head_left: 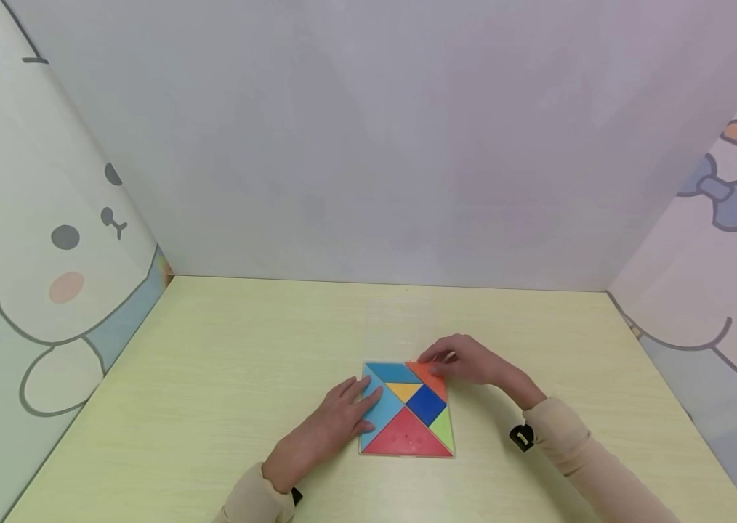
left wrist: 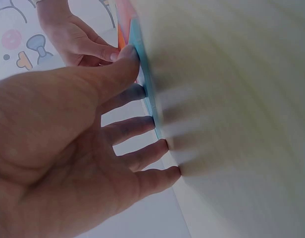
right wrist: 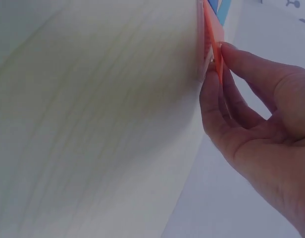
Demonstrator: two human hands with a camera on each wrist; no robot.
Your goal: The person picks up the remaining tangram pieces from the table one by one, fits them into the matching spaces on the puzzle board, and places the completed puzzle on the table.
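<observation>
A square tangram in a shallow clear tray (head_left: 408, 456) lies on the table. My right hand (head_left: 469, 359) pinches the orange triangle (right wrist: 215, 39) at the tray's far right corner. In the right wrist view, that piece tilts up from the tray between thumb and fingers. The left hand (head_left: 336, 425) lies with spread fingers on the left edge, touching the large light blue triangle (head_left: 378, 412). Beside these sit a blue parallelogram (head_left: 391, 373), a yellow triangle (head_left: 403, 390), a dark blue square (head_left: 426, 404), a green triangle (head_left: 443, 428) and a large red triangle (head_left: 405, 436).
The pale wooden table (head_left: 211, 378) surrounds the tangram. A plain grey-white wall (head_left: 368, 145) rises behind it. Side panels with cartoon drawings (head_left: 61, 240) stand at left and right. Black straps or devices (head_left: 522, 437) show at the wrists.
</observation>
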